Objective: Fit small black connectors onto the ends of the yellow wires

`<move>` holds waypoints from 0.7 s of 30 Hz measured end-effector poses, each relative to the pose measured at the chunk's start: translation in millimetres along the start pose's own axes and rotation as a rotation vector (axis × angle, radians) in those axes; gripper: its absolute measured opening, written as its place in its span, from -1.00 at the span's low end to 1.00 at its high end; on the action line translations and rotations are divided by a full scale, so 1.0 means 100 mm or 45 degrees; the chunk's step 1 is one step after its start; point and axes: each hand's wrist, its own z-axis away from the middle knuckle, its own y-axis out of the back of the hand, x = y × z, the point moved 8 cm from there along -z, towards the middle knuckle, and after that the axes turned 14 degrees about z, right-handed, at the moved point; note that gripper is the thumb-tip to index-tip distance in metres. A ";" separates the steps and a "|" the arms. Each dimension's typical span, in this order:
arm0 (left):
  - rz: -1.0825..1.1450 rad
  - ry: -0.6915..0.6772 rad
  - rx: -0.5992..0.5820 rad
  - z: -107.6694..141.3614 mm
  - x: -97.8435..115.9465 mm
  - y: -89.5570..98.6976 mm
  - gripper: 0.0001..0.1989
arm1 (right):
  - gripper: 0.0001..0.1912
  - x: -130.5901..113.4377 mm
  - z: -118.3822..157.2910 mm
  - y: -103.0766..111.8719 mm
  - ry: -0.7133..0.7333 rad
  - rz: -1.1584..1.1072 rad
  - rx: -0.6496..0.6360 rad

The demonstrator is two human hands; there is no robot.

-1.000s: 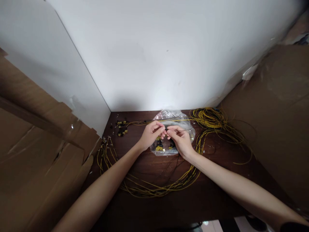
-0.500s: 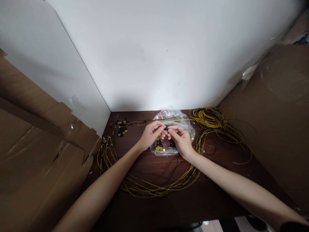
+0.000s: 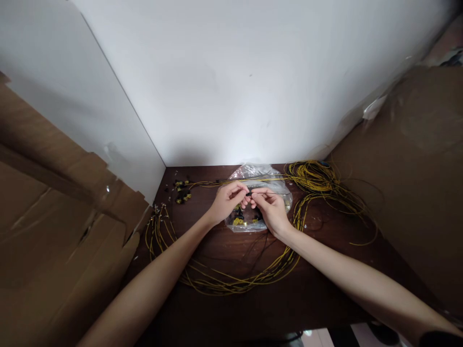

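Observation:
My left hand [image 3: 228,200] pinches a small black connector [image 3: 249,193] over a clear plastic bag [image 3: 253,172]. Close beside it, my right hand [image 3: 268,207] is closed on a thin dark wire [image 3: 277,193] that runs from the connector off to the right. The fingertips of both hands nearly meet. Below them, yellow and black connectors [image 3: 238,221] lie in the bag. A bundle of yellow and black wires [image 3: 231,287] curves across the dark brown table [image 3: 217,241] under my forearms.
Coiled yellow wires [image 3: 311,176] lie at the back right. More yellow and black connectors [image 3: 183,192] sit at the back left. Stripped wire ends [image 3: 159,212] are by the left cardboard [image 3: 65,241]. Cardboard [image 3: 415,168] also stands at the right, and a white wall [image 3: 235,86] behind.

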 end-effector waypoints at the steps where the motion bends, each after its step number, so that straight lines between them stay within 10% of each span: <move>1: 0.000 0.002 -0.007 0.00 0.00 0.00 -0.85 | -0.82 0.00 0.00 0.00 0.002 -0.001 -0.003; 21: 0.029 0.010 0.038 -0.01 -0.02 0.02 -0.84 | -0.82 -0.02 0.01 -0.01 0.017 0.001 -0.014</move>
